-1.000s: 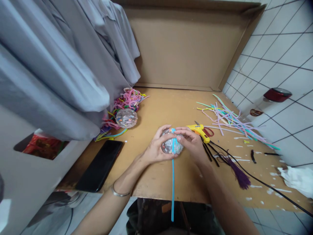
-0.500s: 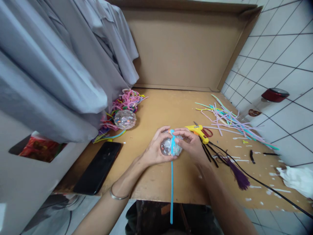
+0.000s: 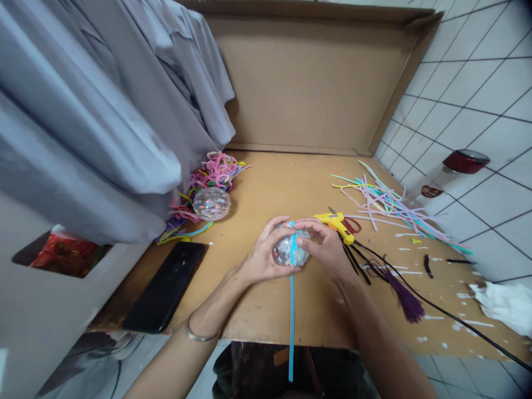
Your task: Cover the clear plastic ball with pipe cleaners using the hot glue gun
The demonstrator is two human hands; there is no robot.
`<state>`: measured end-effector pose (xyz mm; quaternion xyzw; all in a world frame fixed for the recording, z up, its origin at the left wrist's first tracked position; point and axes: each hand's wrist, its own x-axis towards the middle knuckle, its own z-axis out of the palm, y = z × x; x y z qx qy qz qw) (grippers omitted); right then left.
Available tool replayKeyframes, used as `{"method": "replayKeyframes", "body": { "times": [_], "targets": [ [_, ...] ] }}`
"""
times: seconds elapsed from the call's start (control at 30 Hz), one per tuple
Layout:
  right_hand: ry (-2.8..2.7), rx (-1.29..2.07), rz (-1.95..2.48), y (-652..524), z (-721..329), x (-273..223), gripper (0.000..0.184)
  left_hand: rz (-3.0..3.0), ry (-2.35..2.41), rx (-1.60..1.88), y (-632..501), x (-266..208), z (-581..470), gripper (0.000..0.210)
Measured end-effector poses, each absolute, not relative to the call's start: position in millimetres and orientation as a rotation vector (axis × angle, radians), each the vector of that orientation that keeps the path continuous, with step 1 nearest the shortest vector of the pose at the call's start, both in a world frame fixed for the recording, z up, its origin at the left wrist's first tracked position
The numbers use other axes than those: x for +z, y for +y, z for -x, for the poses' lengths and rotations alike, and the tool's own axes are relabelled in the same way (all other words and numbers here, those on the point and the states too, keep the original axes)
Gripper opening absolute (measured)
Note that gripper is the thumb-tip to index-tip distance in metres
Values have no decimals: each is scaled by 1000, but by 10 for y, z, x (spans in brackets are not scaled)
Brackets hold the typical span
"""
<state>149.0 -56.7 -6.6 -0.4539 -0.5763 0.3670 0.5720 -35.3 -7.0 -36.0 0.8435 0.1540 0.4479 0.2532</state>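
My left hand (image 3: 266, 255) is closed around a clear faceted ball (image 3: 283, 256) with coloured bits showing in it, just above the table. A light blue pipe cleaner (image 3: 291, 321) runs over the ball's front, and its long tail hangs down past the table's front edge. On the ball's right side, my right hand (image 3: 322, 244) is closed, thumb and fingertips pressing the blue strip against the ball. The fingers partly hide the strip's upper end.
A yellow glue gun (image 3: 339, 224) lies right of my hands, red-handled scissors (image 3: 353, 225) behind it. A purple tassel (image 3: 405, 296), loose pipe cleaners (image 3: 386, 202) and a lidded bottle (image 3: 440, 180) are farther right. Leftward are a phone (image 3: 166, 288), another clear ball (image 3: 211, 203) and a pink pipe-cleaner heap (image 3: 220, 169).
Both hands stay on the ball in nearly the same pose. The whole view has shifted very slightly.
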Motion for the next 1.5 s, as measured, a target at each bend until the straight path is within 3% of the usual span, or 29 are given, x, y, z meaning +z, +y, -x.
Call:
{"method": "replayKeyframes", "body": {
  "times": [0.2, 0.7, 0.93, 1.1, 1.27, 1.5],
  "targets": [
    [-1307, 937, 1146, -578, -1496, -40, 39, -2308, 424, 1194, -85, -352, 367, 77],
    [-1135, 942, 1062, -587, -1512, -34, 46, -2361, 358, 1342, -124, -310, 378, 63],
    [-1138, 1036, 1167, -562, -1475, -80, 63, -2443, 192, 1416, -153, -293, 367, 60],
    [-1230, 867, 1169, -571, -1488, -26, 62, -2500, 112, 1413, -184, -287, 328, 53],
    [-1338, 667, 1160, -569, -1506, -11, 58, -2464, 166, 1383, -175, -315, 336, 61],
    [-1414, 636, 1113, -649, -1456, 38, 50, -2447, 266, 1379, -121, -354, 359, 58]
  ]
}}
